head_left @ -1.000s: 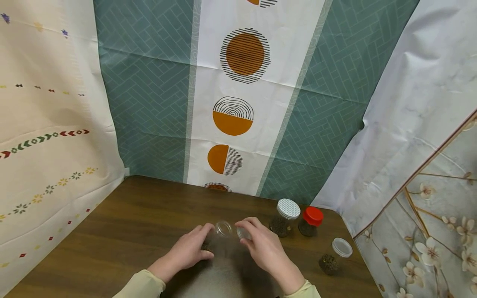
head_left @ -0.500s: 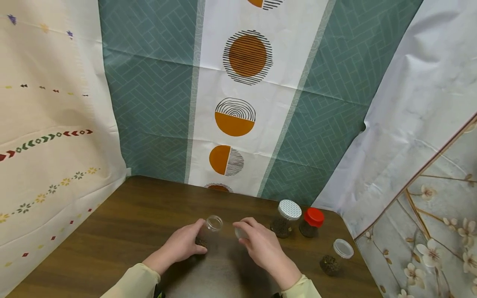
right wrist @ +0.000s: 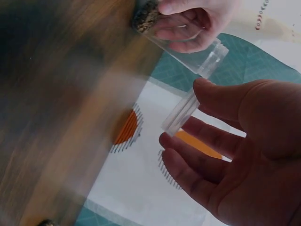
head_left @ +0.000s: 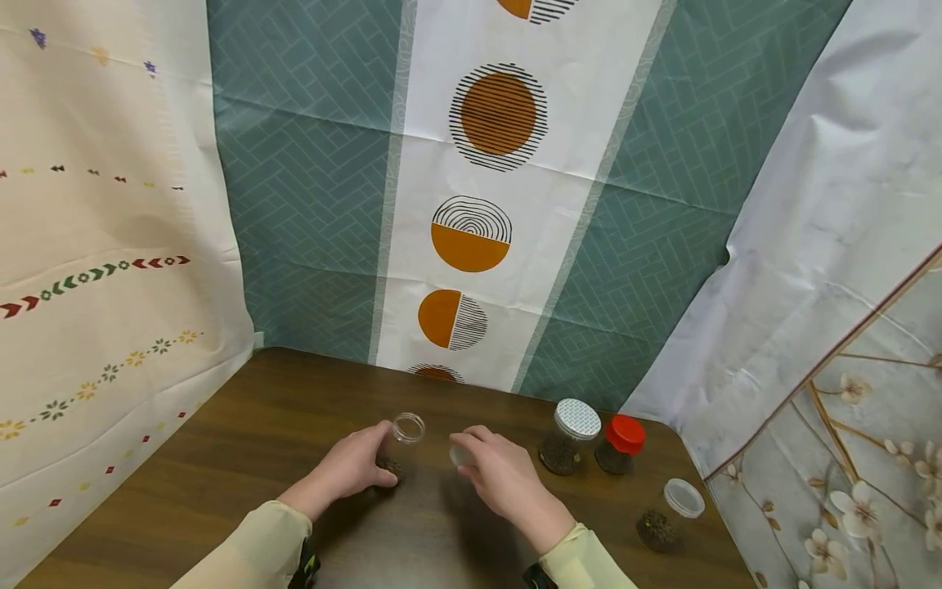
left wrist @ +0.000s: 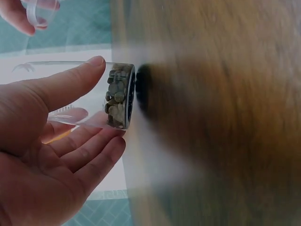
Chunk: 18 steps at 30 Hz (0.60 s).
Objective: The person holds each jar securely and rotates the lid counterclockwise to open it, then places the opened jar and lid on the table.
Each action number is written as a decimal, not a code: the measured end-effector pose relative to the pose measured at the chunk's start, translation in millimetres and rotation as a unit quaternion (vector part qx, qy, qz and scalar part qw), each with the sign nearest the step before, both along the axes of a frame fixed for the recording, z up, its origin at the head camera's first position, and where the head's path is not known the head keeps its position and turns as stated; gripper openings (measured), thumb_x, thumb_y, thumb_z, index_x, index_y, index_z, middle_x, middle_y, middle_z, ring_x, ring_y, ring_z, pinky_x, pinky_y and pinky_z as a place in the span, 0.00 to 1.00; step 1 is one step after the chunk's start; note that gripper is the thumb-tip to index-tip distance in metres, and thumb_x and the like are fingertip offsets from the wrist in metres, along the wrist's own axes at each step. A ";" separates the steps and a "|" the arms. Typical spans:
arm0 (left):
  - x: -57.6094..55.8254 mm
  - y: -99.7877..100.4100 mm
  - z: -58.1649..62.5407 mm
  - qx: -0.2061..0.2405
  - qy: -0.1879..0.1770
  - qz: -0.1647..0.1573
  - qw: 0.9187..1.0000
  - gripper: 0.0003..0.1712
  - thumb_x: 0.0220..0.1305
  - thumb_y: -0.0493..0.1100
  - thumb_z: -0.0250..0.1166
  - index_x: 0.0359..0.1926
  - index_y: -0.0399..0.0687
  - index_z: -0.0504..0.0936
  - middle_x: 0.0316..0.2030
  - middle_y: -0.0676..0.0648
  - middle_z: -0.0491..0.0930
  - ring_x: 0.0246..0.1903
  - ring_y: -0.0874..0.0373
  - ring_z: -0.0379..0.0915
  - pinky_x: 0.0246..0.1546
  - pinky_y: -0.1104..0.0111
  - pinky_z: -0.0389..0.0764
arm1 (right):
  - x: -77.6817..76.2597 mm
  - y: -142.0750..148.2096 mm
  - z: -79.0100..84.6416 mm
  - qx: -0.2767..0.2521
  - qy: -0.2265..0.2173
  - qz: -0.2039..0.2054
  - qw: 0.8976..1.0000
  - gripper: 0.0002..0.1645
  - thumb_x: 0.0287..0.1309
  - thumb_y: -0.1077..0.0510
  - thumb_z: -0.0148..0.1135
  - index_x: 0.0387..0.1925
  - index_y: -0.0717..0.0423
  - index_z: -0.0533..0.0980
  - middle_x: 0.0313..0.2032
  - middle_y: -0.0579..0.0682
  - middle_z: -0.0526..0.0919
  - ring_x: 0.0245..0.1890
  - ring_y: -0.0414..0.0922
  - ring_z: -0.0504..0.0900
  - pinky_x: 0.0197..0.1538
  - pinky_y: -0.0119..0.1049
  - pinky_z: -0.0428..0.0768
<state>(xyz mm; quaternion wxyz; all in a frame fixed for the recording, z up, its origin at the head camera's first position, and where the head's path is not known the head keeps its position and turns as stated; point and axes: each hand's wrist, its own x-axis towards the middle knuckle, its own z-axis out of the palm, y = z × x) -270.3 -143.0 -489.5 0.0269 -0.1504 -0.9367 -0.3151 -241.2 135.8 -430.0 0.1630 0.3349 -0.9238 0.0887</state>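
Note:
A clear jar (head_left: 407, 433) with a threaded open mouth is in my left hand (head_left: 346, 465), near the middle of the table. In the left wrist view its bottom holds a layer of small brownish grains (left wrist: 117, 96), and its base is close over the wood. Thumb and fingers wrap the jar's sides. A little to the right, my right hand (head_left: 508, 478) pinches a clear round lid (right wrist: 181, 112) by its edge between thumb and fingers. The lid is apart from the jar mouth, and in the right wrist view it is tilted on edge.
At the table's right stand a jar with a white patterned lid (head_left: 577, 419), a smaller jar with a red lid (head_left: 625, 433), and a clear-lidded jar (head_left: 658, 528) nearer the front. All contain dark grains. Patterned cloths (head_left: 309, 204) hang behind the wooden table (head_left: 294, 393).
My left hand has moved left and slightly away with the jar. The right hand with the lid has shifted a little left, and the gap between lid and jar mouth has widened.

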 end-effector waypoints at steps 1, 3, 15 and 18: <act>-1.4 -1.1 -0.1 -0.001 -0.003 0.001 1.000 0.34 0.51 0.41 0.91 0.53 0.45 0.79 0.35 0.52 0.77 0.36 0.54 0.73 0.40 0.51 0.78 | -2.4 -1.4 -0.9 0.003 -0.001 -0.003 1.000 0.27 0.66 0.57 0.81 0.65 0.51 0.85 0.57 0.48 0.87 0.50 0.50 0.89 0.46 0.48 0.88; -4.2 -3.2 -0.1 -0.003 -0.005 0.003 1.000 0.35 0.51 0.42 0.91 0.54 0.44 0.79 0.36 0.52 0.79 0.36 0.54 0.75 0.40 0.50 0.79 | -7.3 -4.3 -2.8 0.009 -0.003 -0.008 1.000 0.27 0.66 0.57 0.81 0.64 0.52 0.85 0.58 0.49 0.87 0.50 0.51 0.88 0.48 0.49 0.87; -15.5 -12.6 -1.4 -0.001 -0.017 0.016 1.000 0.32 0.53 0.43 0.90 0.53 0.44 0.80 0.42 0.50 0.85 0.42 0.51 0.82 0.46 0.48 0.84 | -29.2 -21.2 -17.6 0.034 -0.016 -0.023 0.999 0.24 0.67 0.52 0.81 0.62 0.51 0.87 0.57 0.48 0.88 0.51 0.51 0.89 0.50 0.50 0.88; -18.6 -14.1 -1.8 0.005 -0.019 0.017 1.000 0.32 0.54 0.42 0.89 0.54 0.43 0.80 0.44 0.49 0.86 0.44 0.49 0.84 0.47 0.47 0.84 | -34.9 -24.1 -22.0 0.036 -0.018 -0.025 0.999 0.23 0.68 0.52 0.81 0.61 0.50 0.87 0.57 0.48 0.89 0.51 0.50 0.89 0.51 0.50 0.88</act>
